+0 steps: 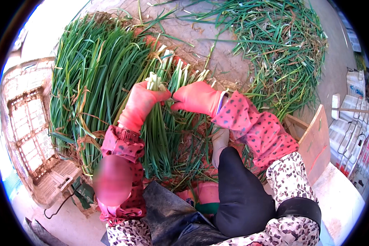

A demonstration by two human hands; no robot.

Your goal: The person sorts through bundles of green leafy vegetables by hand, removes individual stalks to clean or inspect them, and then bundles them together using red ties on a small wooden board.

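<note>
Concrete ground beneath; left hand (138,104) grips a scallion bunch (156,123) (upright), right hand (197,98) pinching it.

Bare skin of both hands (174,102) hidden under red gloves, lower stalks of the held green-onion bunch (160,135) lost behind the knee (dark trousers), blurred patch below the left forearm, crates at right cut off.

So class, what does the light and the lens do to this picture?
Head view: hard sunlight bleaches the ground at upper left; the fisheye bends the crate and blackens the corners; a blurred patch sits below the left hand; the right hand and onions stay sharp.
</note>
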